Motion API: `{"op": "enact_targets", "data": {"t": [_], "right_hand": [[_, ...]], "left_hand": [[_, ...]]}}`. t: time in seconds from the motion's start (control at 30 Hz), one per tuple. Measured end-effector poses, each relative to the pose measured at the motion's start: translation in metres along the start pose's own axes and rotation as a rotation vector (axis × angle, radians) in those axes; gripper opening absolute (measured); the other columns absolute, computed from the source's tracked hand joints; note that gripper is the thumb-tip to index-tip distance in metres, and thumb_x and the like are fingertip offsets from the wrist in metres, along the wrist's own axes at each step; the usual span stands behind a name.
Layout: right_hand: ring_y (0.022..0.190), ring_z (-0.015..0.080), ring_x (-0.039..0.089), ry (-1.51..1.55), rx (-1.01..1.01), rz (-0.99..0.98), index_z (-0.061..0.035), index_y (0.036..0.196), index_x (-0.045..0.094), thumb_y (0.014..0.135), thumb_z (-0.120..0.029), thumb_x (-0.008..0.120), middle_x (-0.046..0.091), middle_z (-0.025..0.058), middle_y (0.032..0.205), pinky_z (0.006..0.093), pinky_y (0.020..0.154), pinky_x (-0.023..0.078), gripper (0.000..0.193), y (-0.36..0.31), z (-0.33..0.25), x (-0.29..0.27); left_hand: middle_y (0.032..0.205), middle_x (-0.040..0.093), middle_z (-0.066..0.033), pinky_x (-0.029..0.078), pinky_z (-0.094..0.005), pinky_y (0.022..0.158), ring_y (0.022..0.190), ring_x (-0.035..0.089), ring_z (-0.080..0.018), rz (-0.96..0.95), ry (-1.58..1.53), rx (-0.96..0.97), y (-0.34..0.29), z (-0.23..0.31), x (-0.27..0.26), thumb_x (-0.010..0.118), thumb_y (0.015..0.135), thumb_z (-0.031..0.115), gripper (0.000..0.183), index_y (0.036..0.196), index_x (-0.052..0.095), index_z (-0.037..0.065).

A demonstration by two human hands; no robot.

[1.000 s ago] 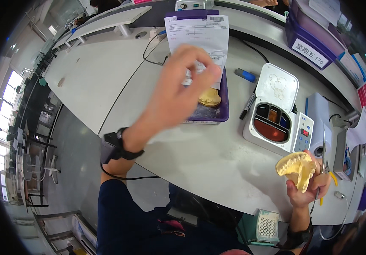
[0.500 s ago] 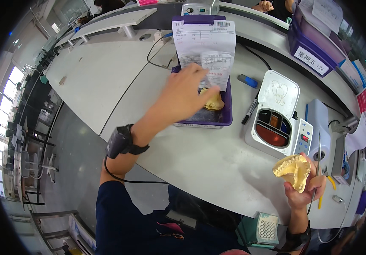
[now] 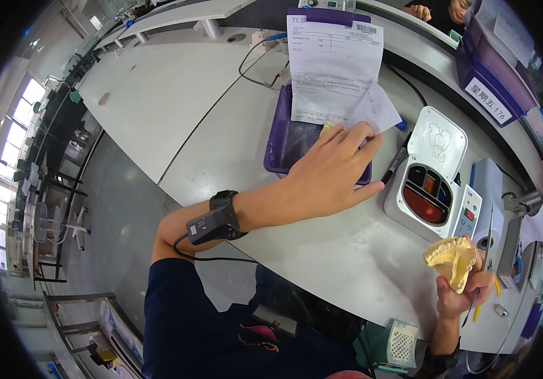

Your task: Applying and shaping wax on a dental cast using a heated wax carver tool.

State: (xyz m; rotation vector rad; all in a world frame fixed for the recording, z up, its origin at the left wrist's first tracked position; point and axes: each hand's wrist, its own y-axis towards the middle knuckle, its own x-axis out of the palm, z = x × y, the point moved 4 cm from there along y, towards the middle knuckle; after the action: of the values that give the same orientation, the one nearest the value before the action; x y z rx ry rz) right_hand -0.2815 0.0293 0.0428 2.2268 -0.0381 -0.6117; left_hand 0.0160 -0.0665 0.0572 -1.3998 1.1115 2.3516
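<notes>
Tray [image 3: 284, 142], purple and shallow, sits on the grey bench [image 3: 177, 107] at about twelve o'clock from me, and my left hand [image 3: 325, 174] lies flat across its near right corner, fingers spread toward one o'clock. Whether those fingers pinch anything I cannot tell, since the palm hides what is under it; a yellowish bit [image 3: 326, 128] shows just past my knuckles, under the lower edge of the paper slip [image 3: 334, 69] that hangs over the tray's far wall.

My right hand [image 3: 458, 297] is well apart, down at four o'clock, closed around a cream plaster tooth cast [image 3: 451, 259] with a thin tool [image 3: 483, 265] tucked alongside it.

To do this well, I judge I should feel for the piece with my fingertips instead of sweeping, because the smaller loose paper [image 3: 377, 108] could slide and cover it. I should keep my wrist low and clear of the black marker [image 3: 394, 165] lying at the tray's right, and clear of the open white wax pot [image 3: 432, 183] beyond it at two o'clock. I keep the cast upright and steady in the other hand, away from the bench edge.
</notes>
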Motion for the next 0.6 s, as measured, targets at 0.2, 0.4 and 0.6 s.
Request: {"op": "enact_targets", "data": {"t": [0.2,0.4,0.6], "right_hand": [[0.089,0.0247,0.058,0.031,-0.011,-0.003,-0.0126,0.089,0.036,0.073,-0.029,0.088,0.064,0.0261,0.122,0.0375,0.084,0.046,0.056,0.001,0.000,0.000],[0.084,0.0250,0.055,-0.004,-0.029,-0.008,-0.0135,0.089,0.036,0.071,-0.029,0.089,0.065,0.0264,0.119,0.0373,0.080,0.045,0.057,0.001,-0.005,0.003],[0.082,0.0262,0.057,0.009,-0.031,-0.019,-0.0121,0.086,0.035,0.070,-0.029,0.090,0.067,0.0269,0.116,0.0377,0.079,0.044,0.059,-0.002,-0.008,0.000]], "left_hand": [[0.122,0.047,-0.0171,0.038,-0.0500,0.105,0.109,0.053,-0.0384,-0.011,0.003,-0.012,-0.001,0.001,0.000,0.070,0.086,0.033,0.060,0.130,0.050,0.000],[0.124,0.048,-0.0156,0.039,-0.0473,0.104,0.113,0.052,-0.0364,-0.035,0.046,0.005,-0.004,0.003,-0.002,0.071,0.085,0.032,0.055,0.128,0.053,0.002],[0.130,0.051,-0.0144,0.048,-0.0413,0.094,0.116,0.055,-0.0306,0.106,-0.317,0.346,-0.008,0.039,0.000,0.077,0.082,0.026,0.067,0.139,0.047,0.006]]}}
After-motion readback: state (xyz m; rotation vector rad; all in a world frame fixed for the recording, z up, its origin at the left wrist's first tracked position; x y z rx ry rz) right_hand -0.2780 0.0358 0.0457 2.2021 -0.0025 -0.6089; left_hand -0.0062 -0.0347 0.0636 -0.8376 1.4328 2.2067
